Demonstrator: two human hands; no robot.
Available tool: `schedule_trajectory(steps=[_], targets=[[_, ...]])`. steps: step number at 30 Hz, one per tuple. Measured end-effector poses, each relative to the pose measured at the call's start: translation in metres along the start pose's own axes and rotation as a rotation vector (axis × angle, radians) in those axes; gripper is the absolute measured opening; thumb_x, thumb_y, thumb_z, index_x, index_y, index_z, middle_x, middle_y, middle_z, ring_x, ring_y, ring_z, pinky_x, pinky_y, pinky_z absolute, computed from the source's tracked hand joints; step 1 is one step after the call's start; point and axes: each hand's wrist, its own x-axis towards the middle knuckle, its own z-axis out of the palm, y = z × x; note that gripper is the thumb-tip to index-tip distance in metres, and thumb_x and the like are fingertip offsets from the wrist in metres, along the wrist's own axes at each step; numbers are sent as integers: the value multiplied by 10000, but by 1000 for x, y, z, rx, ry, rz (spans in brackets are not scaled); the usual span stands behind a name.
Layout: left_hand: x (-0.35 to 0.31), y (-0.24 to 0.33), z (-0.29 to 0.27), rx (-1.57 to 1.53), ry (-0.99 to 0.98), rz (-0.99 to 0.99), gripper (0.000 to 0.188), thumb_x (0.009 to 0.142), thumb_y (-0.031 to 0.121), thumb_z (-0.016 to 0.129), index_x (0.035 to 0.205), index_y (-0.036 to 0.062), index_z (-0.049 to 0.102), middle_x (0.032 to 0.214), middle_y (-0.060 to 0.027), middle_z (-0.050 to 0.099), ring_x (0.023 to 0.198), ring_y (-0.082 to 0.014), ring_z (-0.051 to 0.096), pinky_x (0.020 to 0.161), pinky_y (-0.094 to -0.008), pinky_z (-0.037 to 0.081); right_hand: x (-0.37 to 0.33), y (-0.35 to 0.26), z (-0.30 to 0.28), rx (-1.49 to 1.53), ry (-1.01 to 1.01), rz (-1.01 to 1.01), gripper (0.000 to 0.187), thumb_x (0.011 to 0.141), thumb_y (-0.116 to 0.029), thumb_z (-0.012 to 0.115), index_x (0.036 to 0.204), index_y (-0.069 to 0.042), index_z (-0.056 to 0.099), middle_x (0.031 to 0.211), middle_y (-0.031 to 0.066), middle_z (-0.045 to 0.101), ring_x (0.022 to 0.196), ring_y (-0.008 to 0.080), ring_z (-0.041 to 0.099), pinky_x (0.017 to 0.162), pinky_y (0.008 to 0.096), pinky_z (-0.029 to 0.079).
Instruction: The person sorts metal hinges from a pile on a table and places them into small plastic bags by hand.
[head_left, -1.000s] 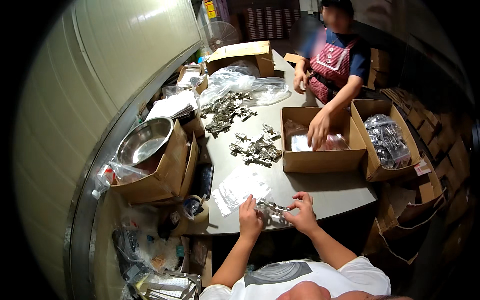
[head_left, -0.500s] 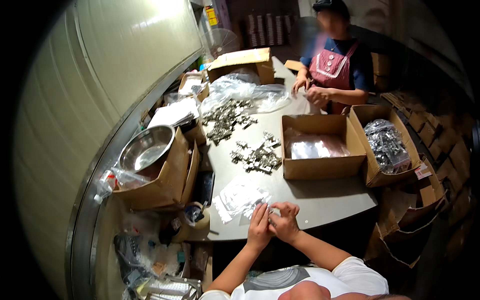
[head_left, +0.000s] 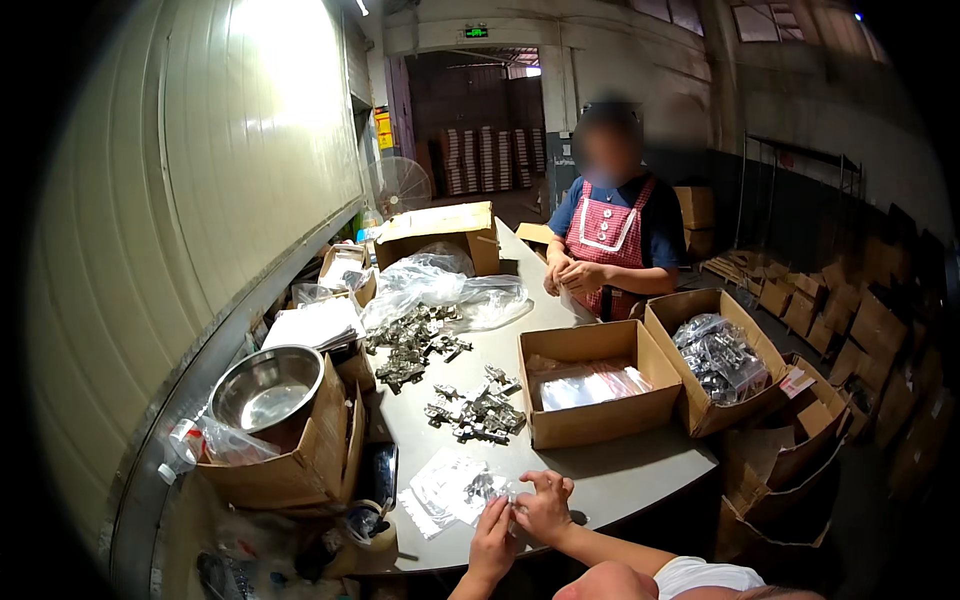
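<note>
My left hand (head_left: 493,537) and my right hand (head_left: 545,508) meet at the near edge of the table. Their fingertips pinch the edge of a small clear plastic bag (head_left: 506,493), partly hidden by the fingers. Small metal pieces (head_left: 484,486) show at the bag, just beyond my left fingertips. Under and beside it lie several flat clear bags (head_left: 432,488). Some outer fingers of my right hand stick up, away from the pinch. Farther off on the table is a loose pile of metal fittings (head_left: 478,410), with a bigger heap (head_left: 412,345) behind it.
To the right, a cardboard box (head_left: 600,428) contains flat plastic bags; the carton (head_left: 700,405) beside it contains bagged metal parts. At left, a steel bowl (head_left: 268,388) rests on a carton (head_left: 285,470). Across the table, a person in a red checked apron (head_left: 607,225) works with both hands.
My view has tilted up, so the table sits lower in the picture. My hands stay together at the bag. The person opposite has brought their hands closer together.
</note>
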Motion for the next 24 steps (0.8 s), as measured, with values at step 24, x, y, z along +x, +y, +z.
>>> schedule_trajectory(steps=[24], targets=[[1, 6, 10, 3, 44, -178, 316, 807, 21, 592, 1120, -17, 610, 1168, -158, 601, 1101, -323, 584, 924, -380, 499, 149, 2, 125, -200, -422, 20, 311, 730, -277, 777, 861, -4, 706, 1146, 169, 504, 991, 344, 571, 823, 411, 521]])
